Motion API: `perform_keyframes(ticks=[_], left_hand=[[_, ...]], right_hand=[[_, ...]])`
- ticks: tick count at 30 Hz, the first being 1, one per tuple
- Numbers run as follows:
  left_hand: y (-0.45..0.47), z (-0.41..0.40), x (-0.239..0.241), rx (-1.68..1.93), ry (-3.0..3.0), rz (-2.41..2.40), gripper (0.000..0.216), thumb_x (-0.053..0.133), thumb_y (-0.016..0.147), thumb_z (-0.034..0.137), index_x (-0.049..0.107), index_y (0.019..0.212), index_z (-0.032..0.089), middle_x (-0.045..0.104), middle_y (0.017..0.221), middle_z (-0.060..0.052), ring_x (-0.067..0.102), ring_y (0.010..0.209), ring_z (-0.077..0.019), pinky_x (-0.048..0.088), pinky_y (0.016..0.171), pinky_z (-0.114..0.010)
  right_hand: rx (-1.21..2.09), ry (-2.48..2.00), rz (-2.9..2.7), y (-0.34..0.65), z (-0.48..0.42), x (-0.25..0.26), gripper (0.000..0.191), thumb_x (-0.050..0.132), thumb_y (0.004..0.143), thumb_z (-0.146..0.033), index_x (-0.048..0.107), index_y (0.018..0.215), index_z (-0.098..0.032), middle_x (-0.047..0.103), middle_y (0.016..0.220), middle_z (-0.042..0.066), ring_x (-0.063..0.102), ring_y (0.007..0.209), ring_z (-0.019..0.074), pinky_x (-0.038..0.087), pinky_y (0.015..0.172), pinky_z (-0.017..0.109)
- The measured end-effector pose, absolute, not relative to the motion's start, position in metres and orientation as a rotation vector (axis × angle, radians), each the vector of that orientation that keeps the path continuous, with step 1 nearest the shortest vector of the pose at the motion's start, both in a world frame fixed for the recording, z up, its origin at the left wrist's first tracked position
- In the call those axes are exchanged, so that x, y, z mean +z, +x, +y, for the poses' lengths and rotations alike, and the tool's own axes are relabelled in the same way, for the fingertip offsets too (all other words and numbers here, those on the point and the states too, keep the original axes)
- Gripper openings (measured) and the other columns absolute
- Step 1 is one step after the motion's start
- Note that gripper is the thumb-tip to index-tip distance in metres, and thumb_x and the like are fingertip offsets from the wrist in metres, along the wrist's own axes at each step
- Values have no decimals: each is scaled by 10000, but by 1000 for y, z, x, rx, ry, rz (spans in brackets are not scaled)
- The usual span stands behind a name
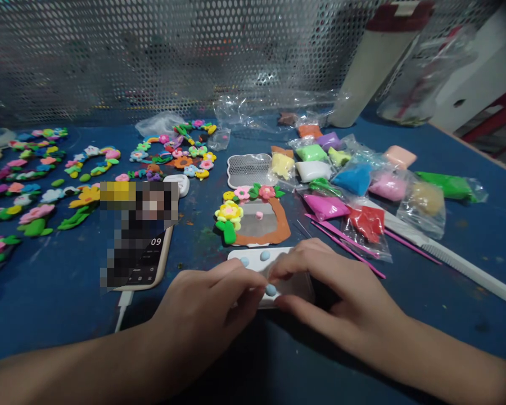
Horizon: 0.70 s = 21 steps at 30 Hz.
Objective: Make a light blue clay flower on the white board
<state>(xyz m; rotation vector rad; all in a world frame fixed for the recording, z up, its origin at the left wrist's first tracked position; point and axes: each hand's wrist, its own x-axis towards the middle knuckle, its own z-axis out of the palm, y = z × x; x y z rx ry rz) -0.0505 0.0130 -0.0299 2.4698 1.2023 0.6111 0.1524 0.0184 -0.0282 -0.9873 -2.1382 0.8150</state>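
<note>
A white rounded board (293, 256) lies under my hands, with several small light blue clay balls (265, 255) on it. My left hand (213, 295) comes in from the left, its fingers pinched at another light blue clay ball (270, 289). My right hand (331, 281) arches over the board's right side. Its thumb and fingers are apart, close to that same ball, and its other fingers are partly hidden. Just beyond the board lies a frame (281, 225) with brown clay around its rim and clay flowers and leaves along its top and left. A small pink clay piece (259, 215) sits in its middle.
At left lies a phone (152, 259) with a cable, beside clay-flower wreaths (93, 160). Bagged coloured clay (354, 179), pink sticks (349, 247) and a white comb (459, 264) are at right. A bottle (375, 62) stands behind, before a perforated metal panel (152, 56).
</note>
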Motion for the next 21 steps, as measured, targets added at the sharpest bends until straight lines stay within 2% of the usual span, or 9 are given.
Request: perform_keyframes(ticks=[8,11,13,16,21], left_hand=[[-48,12,-21,548,2360,1228,152,492,793,110,604,799,213,655,667,65,569,482,-73,386,463,-170],[-52,20,-17,603,2385,1374,119,505,817,167,616,800,205,637,624,56,570,488,-90,378,463,-187],[-57,26,-17,606,2429,1456,119,518,836,200,636,818,198,650,658,35,603,563,-107,385,495,-197],[-63,33,-21,463,2486,1495,141,525,854,232,661,830,206,684,732,19,633,638,-127,404,548,-213],[-65,34,-26,336,2497,1540,164,536,855,275,679,897,207,717,780,2,656,647,-146,428,550,-224]], right_hand=[[833,-1060,-2106,148,13,-29,153,601,788,-84,608,886,-202,692,825,-3,603,762,135,463,687,251],[799,-1088,-2054,150,13,-30,146,600,787,-93,604,879,-206,675,796,-3,596,724,130,461,641,236],[788,-1127,-2029,153,14,-31,148,609,788,-107,608,897,-207,664,787,-1,593,697,124,459,612,227],[780,-1168,-2033,156,17,-30,137,608,797,-123,616,905,-206,666,798,9,600,709,130,467,617,233],[762,-1157,-2069,157,19,-29,125,587,801,-112,620,882,-202,668,772,10,603,696,135,466,602,236]])
